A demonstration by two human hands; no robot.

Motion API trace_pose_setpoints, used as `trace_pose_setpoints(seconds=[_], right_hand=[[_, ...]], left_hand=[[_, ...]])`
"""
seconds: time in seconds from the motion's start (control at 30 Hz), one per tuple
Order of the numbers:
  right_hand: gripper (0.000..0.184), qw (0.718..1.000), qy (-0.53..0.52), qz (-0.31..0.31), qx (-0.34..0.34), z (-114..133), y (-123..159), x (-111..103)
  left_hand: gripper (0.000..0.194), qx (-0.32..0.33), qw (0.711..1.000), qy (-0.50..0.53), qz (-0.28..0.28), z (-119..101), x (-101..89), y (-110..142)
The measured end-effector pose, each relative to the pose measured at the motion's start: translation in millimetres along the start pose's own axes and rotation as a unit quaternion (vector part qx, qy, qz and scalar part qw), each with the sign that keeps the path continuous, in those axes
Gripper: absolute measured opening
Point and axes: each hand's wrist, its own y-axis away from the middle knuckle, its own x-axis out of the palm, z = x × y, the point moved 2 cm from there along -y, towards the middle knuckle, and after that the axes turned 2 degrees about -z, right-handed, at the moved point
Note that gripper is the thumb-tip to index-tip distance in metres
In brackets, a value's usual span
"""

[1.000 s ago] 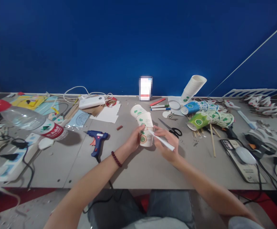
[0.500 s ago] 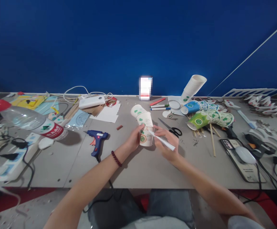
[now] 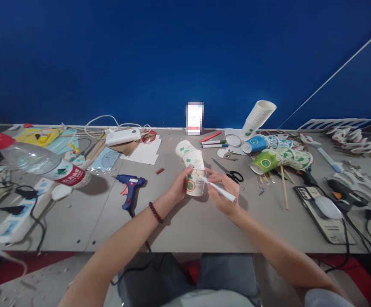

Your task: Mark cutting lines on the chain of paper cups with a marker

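Blue wall [image 3: 134,64] rises behind a grey table [image 3: 182,232]. At mid-table the left hand [image 3: 179,186] clasps a bent row of paper cups [image 3: 196,184], some fingers hidden; the right hand [image 3: 226,194] pinches a slanted white pen [image 3: 220,190], its tip too small to tell if touching. Both forearms [image 3: 124,251] angle inward, cut off below. Beyond, a phone screen [image 3: 194,118] is pixelated.

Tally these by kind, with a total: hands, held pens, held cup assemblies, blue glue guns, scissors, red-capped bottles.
Hands: 2, left hand and right hand
Held pen: 1
Held cup assembly: 1
Blue glue gun: 1
Pair of scissors: 1
Red-capped bottle: 1
Total: 7
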Motion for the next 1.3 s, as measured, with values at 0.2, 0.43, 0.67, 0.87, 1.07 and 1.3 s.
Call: trace_pose_setpoints(seconds=[0.2,0.43,0.67,0.87,1.07,1.3], right_hand=[[0.011,1.0,-0.003,-0.005,-0.003,1.6,-1.1,-0.7],[0.008,1.0,0.006,-0.01,-0.003,3.0,-2.7,-1.1],[0.006,1.0,0.022,-0.012,-0.005,3.6,-3.4,-2.1],[0.007,0.999,0.031,-0.013,-0.002,3.5,-3.4,-3.0],[0.008,0.999,0.029,-0.017,0.003,3.1,-3.2,-3.3],[0.008,0.999,0.029,-0.021,0.005,3.2,-3.4,-3.8]], left_hand=[[0.039,0.005,1.0,-0.006,0.009,0.3,-1.0,-0.6],[0.036,0.002,1.0,-0.009,-0.012,-0.5,-1.0,-0.7],[0.038,0.002,1.0,0.003,-0.015,-0.3,-0.1,-1.2],[0.041,0.0,1.0,-0.006,-0.021,-0.9,-0.6,-0.7],[0.041,-0.007,1.0,-0.021,-0.015,-1.1,-2.2,0.2],[0.036,-0.021,1.0,-0.016,-0.001,-1.6,-2.7,1.3]])
